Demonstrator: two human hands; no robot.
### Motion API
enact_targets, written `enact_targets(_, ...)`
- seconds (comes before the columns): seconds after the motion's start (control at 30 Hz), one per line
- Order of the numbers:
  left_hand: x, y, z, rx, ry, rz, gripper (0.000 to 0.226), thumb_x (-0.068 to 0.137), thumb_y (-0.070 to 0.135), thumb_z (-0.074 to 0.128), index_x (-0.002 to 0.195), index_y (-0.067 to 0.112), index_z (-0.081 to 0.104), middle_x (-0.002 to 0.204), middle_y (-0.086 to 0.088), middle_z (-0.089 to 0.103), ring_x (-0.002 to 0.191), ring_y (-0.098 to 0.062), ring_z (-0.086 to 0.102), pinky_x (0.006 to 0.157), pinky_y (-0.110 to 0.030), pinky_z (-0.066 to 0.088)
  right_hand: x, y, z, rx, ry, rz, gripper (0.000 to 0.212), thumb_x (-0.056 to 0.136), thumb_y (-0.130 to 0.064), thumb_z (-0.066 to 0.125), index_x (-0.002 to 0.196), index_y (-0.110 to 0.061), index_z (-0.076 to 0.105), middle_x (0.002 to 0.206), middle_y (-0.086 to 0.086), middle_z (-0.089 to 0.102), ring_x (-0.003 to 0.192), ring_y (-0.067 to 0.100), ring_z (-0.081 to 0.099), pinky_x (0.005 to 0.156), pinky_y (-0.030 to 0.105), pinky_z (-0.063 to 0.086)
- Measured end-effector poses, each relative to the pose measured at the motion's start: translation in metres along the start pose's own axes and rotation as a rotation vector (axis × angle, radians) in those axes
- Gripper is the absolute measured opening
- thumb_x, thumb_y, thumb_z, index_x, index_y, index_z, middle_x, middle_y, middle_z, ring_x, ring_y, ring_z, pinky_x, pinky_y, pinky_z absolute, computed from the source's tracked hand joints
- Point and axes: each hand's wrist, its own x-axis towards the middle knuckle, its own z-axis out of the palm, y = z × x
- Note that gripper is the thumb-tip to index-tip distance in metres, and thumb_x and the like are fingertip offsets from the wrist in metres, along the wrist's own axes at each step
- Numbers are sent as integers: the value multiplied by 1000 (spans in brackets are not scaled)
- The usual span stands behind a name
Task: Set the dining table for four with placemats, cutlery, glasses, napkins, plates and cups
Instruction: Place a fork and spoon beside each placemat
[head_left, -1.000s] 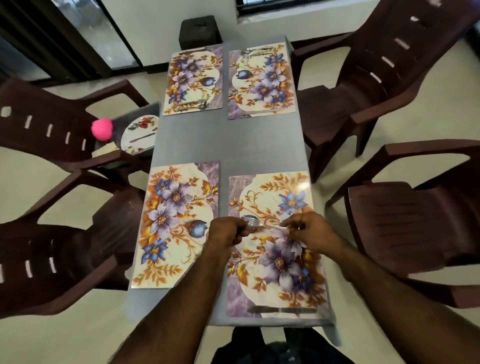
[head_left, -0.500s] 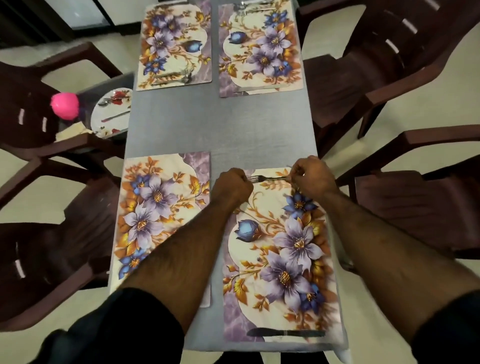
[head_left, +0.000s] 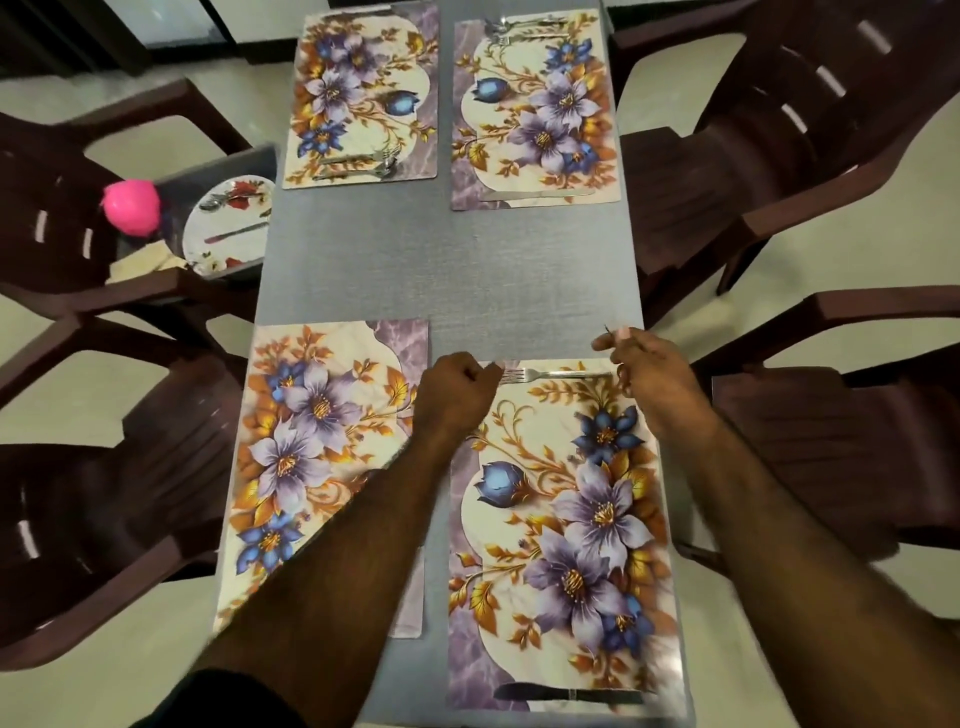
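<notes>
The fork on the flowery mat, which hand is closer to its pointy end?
The left hand. Its curled fingers sit right at the prongs of the fork. The right hand is at the other end, by the handle tip, fingers lifted just off it.

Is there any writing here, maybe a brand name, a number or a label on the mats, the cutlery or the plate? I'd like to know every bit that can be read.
None: no readable text shows anywhere.
The four placemats, like the near right placemat, carry only flower prints.
The fork shows no legible stamp; too small to tell.
The plate on the side stool bears only a floral pattern.
</notes>
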Motion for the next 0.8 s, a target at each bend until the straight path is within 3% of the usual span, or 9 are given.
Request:
enact_targets(0.07,-28,-2,5,-227,-175,43,25,95,42,74,87,19,72,78,0,73,73,-23,72,68,-36,59,-14,1,5,446,-44,165,27,108,-27,55,96,-16,75,80,-1,60,64,9,56,55,25,48)
enact_targets(0.13,-57,-2,14,-413,-400,31,21,93,30,79,109,19,74,93,-5,78,86,-28,76,79,-42,64,-24,5,15,756,-5,262,14,106,-17,59,98,-11,69,76,4,58,63,14,56,56,29,52)
enact_targets(0.2,-73,-5,25,-473,-444,40,29,92,19,81,120,17,73,99,-7,79,93,-33,76,87,-48,63,-29,10,27,856,49,280,6,103,-9,62,97,-11,65,76,6,60,65,15,60,59,32,57)
enact_targets(0.27,-80,-6,28,-509,-428,2,26,92,10,79,117,16,75,96,-9,80,92,-39,76,84,-56,61,-34,14,39,852,89,284,4,102,-9,62,99,-11,63,78,7,63,68,15,65,66,35,61)
enact_targets(0.43,-78,-6,23,-445,-385,-17,23,81,7,88,101,13,78,91,-13,77,84,-27,76,80,-48,63,-41,16,44,973,189,320,5,105,-12,58,106,-9,62,91,15,66,75,21,70,75,42,65)
enact_targets(0.57,-69,-8,18,-404,-284,-34,23,82,-2,83,97,10,72,92,-17,75,84,-31,78,70,-44,66,-46,21,40,891,210,312,12,108,-14,54,106,-7,62,102,16,72,93,28,77,83,52,64)
enact_targets(0.67,-55,-13,15,-355,-184,-52,22,81,-4,83,91,12,72,86,-14,74,74,-28,78,67,-43,66,-44,39,32,592,184,277,21,108,-23,56,93,-10,64,77,5,73,78,26,75,67,45,64)
enact_targets(0.8,-32,-16,16,-172,-152,-26,22,79,1,83,84,22,78,81,0,77,71,-19,76,73,-46,67,-37,62,12,175,141,165,4,101,-12,67,98,-9,69,79,12,75,68,34,75,54,39,61)
